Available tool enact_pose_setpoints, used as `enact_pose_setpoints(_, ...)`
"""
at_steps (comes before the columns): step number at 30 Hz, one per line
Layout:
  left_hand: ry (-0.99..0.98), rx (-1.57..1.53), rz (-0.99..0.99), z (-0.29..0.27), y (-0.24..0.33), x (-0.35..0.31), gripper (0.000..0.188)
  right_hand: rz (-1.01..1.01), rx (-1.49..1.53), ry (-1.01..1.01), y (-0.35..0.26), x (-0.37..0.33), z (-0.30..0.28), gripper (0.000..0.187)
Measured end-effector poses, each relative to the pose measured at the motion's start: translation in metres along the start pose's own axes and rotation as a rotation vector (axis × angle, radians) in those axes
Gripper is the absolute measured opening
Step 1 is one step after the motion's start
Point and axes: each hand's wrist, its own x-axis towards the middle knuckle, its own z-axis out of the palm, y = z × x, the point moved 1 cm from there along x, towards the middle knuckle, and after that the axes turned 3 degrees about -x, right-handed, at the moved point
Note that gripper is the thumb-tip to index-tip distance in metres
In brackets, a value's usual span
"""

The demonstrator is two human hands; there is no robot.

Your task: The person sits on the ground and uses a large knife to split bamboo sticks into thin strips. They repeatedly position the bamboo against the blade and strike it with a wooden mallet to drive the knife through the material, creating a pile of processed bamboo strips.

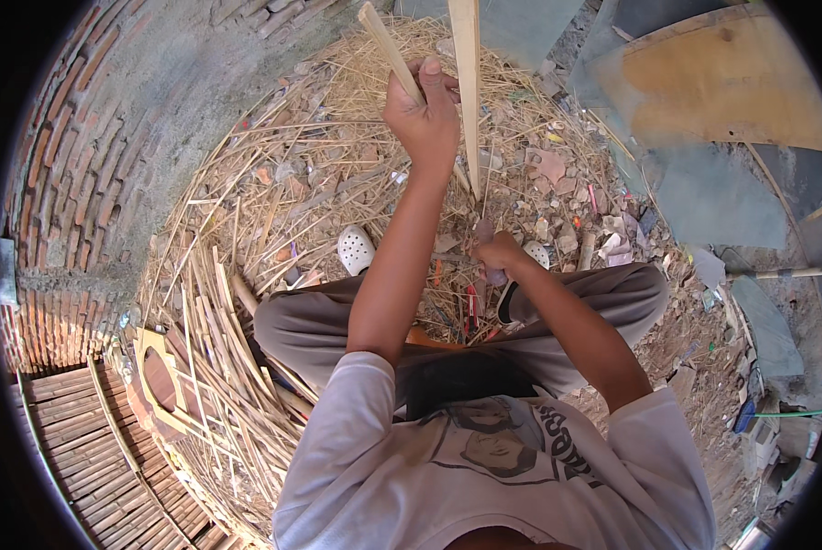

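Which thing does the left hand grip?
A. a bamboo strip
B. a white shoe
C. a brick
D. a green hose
A: the left hand is closed round a pale bamboo strip that rises past the picture's top edge, while the white shoe lies on the ground below, untouched.

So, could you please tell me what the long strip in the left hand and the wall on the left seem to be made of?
The strip looks like split bamboo or pale wood: straw-coloured, matt, straight-grained, unpainted. The left hand grips one half. The wall is red brick, partly covered with rough grey render.
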Motion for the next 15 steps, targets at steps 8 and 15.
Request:
enact_pose_setpoints(8,-0.140,0.064,0.205,0.005,-0.006,-0.031,0.041,0.123,0.003,0.044,-0.017,-0.039,-0.018,0.017)
enact_pose_setpoints(15,-0.306,-0.128,0.137,-0.001,-0.021,-0.024,0.054,0.276,0.734,-0.124,0.026,-0.026,0.029,0.016)
